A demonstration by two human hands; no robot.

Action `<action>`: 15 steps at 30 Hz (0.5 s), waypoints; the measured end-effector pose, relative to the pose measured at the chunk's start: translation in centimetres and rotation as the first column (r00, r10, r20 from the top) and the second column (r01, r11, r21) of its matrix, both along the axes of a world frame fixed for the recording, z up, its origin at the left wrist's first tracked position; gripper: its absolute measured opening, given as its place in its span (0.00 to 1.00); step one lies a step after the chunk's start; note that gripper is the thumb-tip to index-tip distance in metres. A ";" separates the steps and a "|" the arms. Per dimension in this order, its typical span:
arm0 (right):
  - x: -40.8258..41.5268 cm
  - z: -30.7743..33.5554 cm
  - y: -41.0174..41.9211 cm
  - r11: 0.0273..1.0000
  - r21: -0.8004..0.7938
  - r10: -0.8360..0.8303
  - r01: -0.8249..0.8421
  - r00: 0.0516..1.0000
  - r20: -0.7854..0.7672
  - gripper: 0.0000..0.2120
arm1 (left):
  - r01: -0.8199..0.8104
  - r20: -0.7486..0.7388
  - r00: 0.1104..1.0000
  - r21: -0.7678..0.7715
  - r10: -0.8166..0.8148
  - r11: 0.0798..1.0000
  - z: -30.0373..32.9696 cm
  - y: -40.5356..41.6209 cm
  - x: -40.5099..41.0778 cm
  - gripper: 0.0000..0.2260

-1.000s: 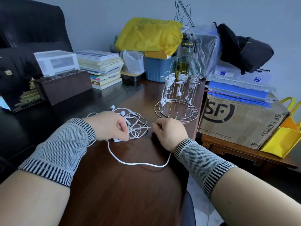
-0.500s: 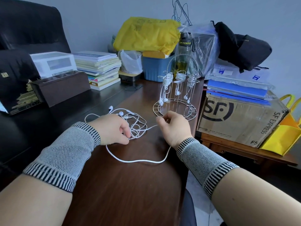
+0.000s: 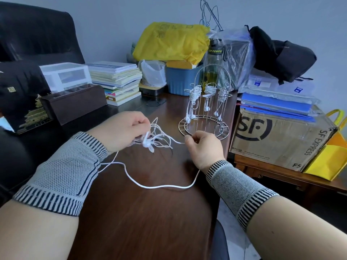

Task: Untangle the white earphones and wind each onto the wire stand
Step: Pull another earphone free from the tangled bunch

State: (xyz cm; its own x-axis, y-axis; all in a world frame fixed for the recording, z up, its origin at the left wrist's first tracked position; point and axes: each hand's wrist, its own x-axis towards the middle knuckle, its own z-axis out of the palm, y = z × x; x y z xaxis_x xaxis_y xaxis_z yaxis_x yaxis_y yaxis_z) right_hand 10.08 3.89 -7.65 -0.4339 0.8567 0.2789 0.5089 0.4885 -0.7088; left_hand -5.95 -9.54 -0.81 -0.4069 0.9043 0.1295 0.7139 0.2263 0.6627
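Pinching a bunch of tangled loops, your left hand holds the knotted white earphones lifted just above the brown desk, fingers curled around the strands with an earbud dangling below them. Your right hand sits to the right of the tangle, thumb and forefinger pinched on a single strand that runs out of the knot toward it. From under that hand a long slack length of cable drops onto the desk, curves across the wood in front of you and climbs back to the left wrist.

Just beyond your right hand, near the desk's far right edge, stands the wire stand. Three of its upper hooks already carry wound white earphones, their earbuds hanging down inside the frame, so a good part of the job looks finished. What remains, as far as I can judge, is the cluster between your hands: it is not yet untangled, and nothing from it has reached the stand. Whether the knot holds one earphone set or several I cannot tell.

The tangle sits between your two hands, near the stand's base ring but apart from it.
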 end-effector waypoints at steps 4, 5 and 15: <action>0.0 -0.2 0.3 0.998 -0.035 -0.048 0.047 0.998 -0.034 0.14 | -0.041 0.457 0.889 0.126 -0.022 0.991 -0.3 0.0 0.3 0.09; 0.0 -0.2 0.3 0.998 -0.034 -0.057 0.056 0.998 -0.030 0.13 | -0.054 0.505 0.863 0.134 -0.021 0.989 -0.3 0.1 0.5 0.09; 1.1 0.6 -0.6 0.982 0.186 0.071 -0.020 0.959 -0.274 0.06 | -0.244 0.674 0.737 0.205 0.044 0.948 -0.2 1.2 2.7 0.06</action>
State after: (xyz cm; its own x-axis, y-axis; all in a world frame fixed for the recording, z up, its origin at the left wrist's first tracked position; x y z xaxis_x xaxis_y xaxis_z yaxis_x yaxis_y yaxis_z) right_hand 11.21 3.26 -7.01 -0.3543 0.7626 0.5412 0.2782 0.6385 -0.7175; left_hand -3.21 -8.34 -1.05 -0.6026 0.7980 0.0032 0.0538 0.0366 0.9979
